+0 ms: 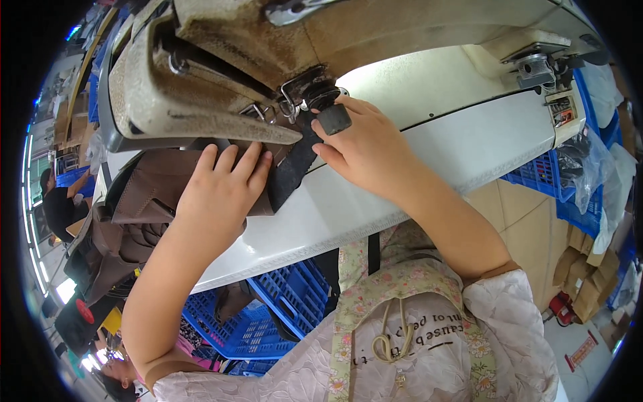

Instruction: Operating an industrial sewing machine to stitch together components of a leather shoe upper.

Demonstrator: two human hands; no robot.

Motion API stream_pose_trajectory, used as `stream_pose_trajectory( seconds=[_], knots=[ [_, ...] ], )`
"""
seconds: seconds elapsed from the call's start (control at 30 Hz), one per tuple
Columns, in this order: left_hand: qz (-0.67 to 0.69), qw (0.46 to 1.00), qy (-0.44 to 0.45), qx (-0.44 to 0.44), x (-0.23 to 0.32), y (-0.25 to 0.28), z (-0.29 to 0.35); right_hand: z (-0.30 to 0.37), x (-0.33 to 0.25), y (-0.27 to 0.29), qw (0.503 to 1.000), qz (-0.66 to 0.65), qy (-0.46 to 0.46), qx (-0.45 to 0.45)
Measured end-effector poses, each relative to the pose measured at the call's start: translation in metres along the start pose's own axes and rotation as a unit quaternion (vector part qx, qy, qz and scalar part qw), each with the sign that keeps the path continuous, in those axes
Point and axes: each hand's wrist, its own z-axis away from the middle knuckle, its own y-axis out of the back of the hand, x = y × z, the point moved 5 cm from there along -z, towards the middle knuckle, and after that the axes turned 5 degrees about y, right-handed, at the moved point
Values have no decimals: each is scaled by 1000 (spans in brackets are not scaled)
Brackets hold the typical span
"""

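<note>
A sewing machine's beige, worn head (221, 107) hangs over the white work surface, with its metal presser and needle parts (298, 107) at the middle. Beneath it lies a brown leather-like piece (157, 184) with a black strip (291, 177) along its right edge. My left hand (224, 181) rests on the brown piece with fingers stretched forward, the tips beside the machine head. Close by the presser, my right hand (365, 144) has thumb and forefinger apart at the strip's edge. A dark block-shaped knob (334, 120) hides part of its fingers.
The white table edge (321, 231) runs just before my body. Blue plastic baskets (244, 325) stand below it on the left. More brown pieces (124, 248) hang at the left end. Another blue basket (542, 174) with plastic bags and cardboard (586, 278) are on the right.
</note>
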Motion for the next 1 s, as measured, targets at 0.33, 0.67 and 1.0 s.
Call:
stream_pose_trajectory(
  seconds=[0.33,0.67,1.0],
  knots=[
    [18,999,8,39,-1,-6,3,7,-6,-9,999,45,12,-13],
    [45,998,-13,39,-5,-4,3,8,-16,-9,999,42,-33,0],
    [47,998,-4,51,-5,-5,4,10,-13,-8,999,11,-38,-11]
  ],
)
